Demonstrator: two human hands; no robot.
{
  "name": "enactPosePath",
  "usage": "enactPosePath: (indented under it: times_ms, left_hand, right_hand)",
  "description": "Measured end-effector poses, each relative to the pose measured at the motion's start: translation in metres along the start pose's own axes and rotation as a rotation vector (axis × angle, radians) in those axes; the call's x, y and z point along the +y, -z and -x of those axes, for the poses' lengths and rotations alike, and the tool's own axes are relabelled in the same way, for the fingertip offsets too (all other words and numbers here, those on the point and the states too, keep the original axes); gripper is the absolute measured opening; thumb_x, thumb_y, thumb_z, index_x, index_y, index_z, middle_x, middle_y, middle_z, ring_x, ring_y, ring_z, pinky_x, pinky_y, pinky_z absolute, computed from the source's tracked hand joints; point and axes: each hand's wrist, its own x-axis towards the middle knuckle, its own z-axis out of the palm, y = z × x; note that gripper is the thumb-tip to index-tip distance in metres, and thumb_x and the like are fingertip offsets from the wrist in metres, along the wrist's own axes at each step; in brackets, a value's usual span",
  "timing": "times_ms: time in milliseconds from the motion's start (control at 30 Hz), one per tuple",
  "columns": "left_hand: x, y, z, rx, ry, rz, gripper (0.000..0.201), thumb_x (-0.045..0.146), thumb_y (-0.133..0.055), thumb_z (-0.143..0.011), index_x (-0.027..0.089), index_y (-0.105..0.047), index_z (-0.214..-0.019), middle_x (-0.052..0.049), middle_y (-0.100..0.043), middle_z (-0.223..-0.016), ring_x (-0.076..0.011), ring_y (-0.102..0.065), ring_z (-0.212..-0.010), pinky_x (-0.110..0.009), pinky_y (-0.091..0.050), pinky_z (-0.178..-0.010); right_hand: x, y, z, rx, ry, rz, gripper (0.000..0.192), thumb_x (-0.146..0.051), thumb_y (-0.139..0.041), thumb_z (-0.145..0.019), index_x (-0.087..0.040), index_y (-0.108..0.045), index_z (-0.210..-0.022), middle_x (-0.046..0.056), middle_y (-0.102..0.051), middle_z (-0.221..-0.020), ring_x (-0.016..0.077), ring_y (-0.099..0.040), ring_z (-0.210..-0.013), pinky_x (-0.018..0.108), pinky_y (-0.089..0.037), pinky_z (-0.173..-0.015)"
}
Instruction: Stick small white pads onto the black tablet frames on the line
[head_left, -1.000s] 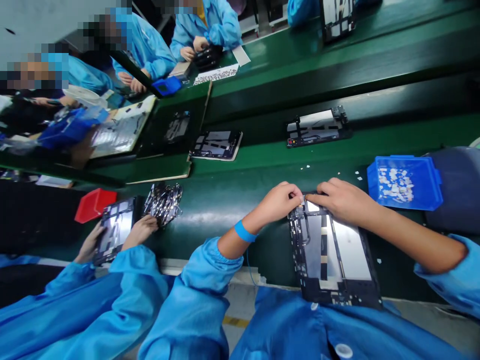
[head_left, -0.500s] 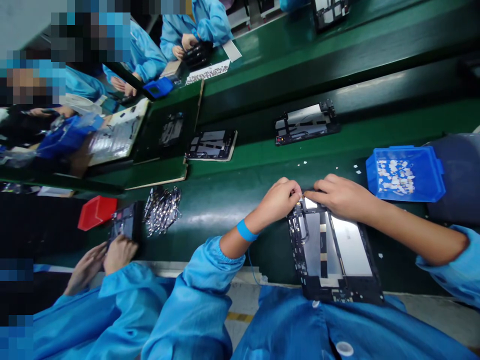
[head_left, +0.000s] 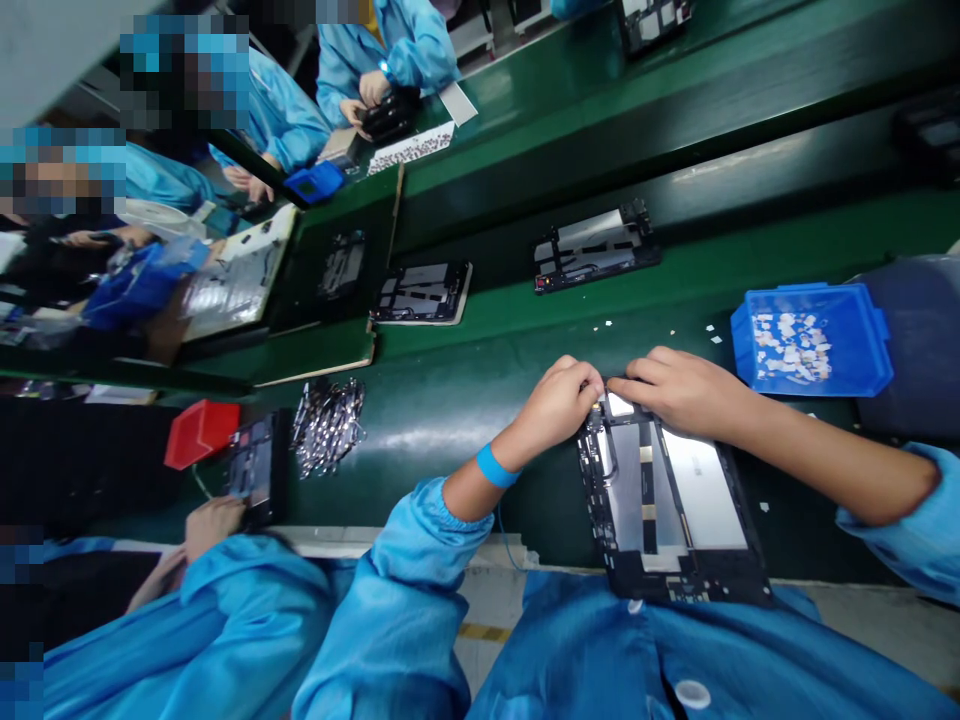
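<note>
Tablet chassis [head_left: 667, 500] flat, open, black frame, silver panels exposed.

A blue tray [head_left: 814, 340] of white bits is being kept beside a green belt [head_left: 525, 330], where a red bin [head_left: 201, 432] and metal clips [head_left: 328, 423] are lying.

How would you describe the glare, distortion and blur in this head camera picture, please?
Head view: overhead light glares in a pale streak on the green belt and whitens the metal plate of the open tablet frame under the left hand and right hand; the wide lens bends the belt edges; faces at upper left are pixelated; the hands look sharp.
</note>
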Motion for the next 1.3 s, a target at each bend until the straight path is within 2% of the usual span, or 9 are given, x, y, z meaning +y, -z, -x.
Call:
enactPosePath:
  times_ms: [233, 567, 833, 1000, 1300]
  left_hand:
    - [0.003, -0.001, 0.001, 0.020, -0.013, -0.066, 0.016, 0.021, -0.052, -0.101, 0.021, -0.062, -0.089, -0.005, -0.063, -0.092, -0.0229, -0.059, -0.098, -0.037, -0.049, -0.091]
    - [-0.002, -0.008, 0.001, 0.059, 0.016, 0.011, 0.015, 0.018, -0.055, -0.099, 0.021, -0.061, -0.085, -0.004, -0.064, -0.089, -0.0218, -0.060, -0.095, -0.036, -0.049, -0.091]
    - [0.007, -0.002, -0.002, 0.002, -0.010, -0.186, 0.016, 0.015, -0.052, -0.100, 0.021, -0.062, -0.088, -0.006, -0.065, -0.091, -0.0233, -0.059, -0.098, -0.037, -0.049, -0.089]
    - [0.008, -0.001, -0.003, -0.016, -0.004, -0.230, 0.017, 0.014, -0.051, -0.100, 0.021, -0.062, -0.089, -0.005, -0.065, -0.092, -0.0231, -0.060, -0.097, -0.036, -0.050, -0.089]
    - [0.008, -0.007, 0.001, 0.053, 0.006, -0.197, 0.015, 0.013, -0.052, -0.099, 0.022, -0.057, -0.088, -0.004, -0.062, -0.093, -0.0227, -0.059, -0.096, -0.037, -0.048, -0.089]
  right_hand:
    - [0.000, 0.001, 0.000, -0.022, 0.015, 0.035, 0.047, -0.007, -0.052, -0.097, -0.020, -0.067, -0.140, 0.010, -0.068, -0.101, 0.0240, -0.047, -0.086, 0.036, -0.035, -0.070]
    - [-0.007, 0.006, -0.002, -0.045, 0.033, 0.090, 0.042, -0.007, -0.054, -0.095, -0.014, -0.068, -0.135, 0.011, -0.068, -0.098, 0.0245, -0.048, -0.086, 0.036, -0.034, -0.065]
    - [-0.004, 0.004, -0.003, -0.046, 0.041, 0.095, 0.040, -0.007, -0.053, -0.096, -0.015, -0.069, -0.132, 0.010, -0.067, -0.098, 0.0238, -0.048, -0.085, 0.035, -0.033, -0.064]
    - [-0.004, 0.005, -0.003, -0.056, 0.050, 0.090, 0.040, -0.006, -0.056, -0.093, -0.014, -0.069, -0.130, 0.010, -0.067, -0.098, 0.0237, -0.048, -0.085, 0.035, -0.031, -0.062]
    - [-0.005, 0.005, -0.003, -0.051, 0.043, 0.089, 0.042, -0.005, -0.056, -0.093, -0.014, -0.069, -0.131, 0.011, -0.068, -0.098, 0.0241, -0.048, -0.085, 0.035, -0.031, -0.061]
